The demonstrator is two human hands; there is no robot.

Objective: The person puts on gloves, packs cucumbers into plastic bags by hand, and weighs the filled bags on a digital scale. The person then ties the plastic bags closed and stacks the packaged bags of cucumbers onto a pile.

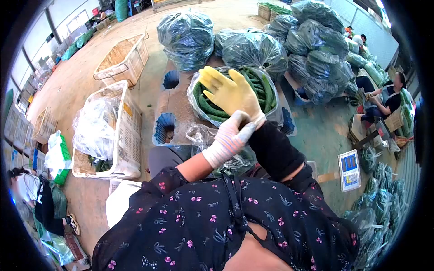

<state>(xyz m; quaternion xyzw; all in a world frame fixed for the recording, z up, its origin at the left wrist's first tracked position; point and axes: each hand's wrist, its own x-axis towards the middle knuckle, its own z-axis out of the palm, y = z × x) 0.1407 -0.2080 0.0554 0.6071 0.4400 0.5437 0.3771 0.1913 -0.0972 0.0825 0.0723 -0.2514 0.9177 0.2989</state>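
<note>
My right hand (233, 92) is raised in a yellow glove, its fingers stretched out and spread, with nothing in it. My left hand (229, 137), in a white striped glove with grey fingertips, is closed around the right wrist at the cuff of the yellow glove (257, 118). A black sleeve (275, 149) covers the right forearm. Just beyond the hands, long green cucumbers (269, 92) lie in an open clear plastic bag (195, 97) on a brown platform (181, 99) with blue-lined holes. The hands partly hide them. Loose clear plastic (199, 135) lies below the left hand.
Filled plastic bags (187, 38) stand ahead, with more stacked (318, 43) at the right. Left are a white crate (131, 135) holding plastic bags and another crate (135, 58). A scale display (349, 170) is at right. One person (391, 97) sits right; another (40, 194) is left.
</note>
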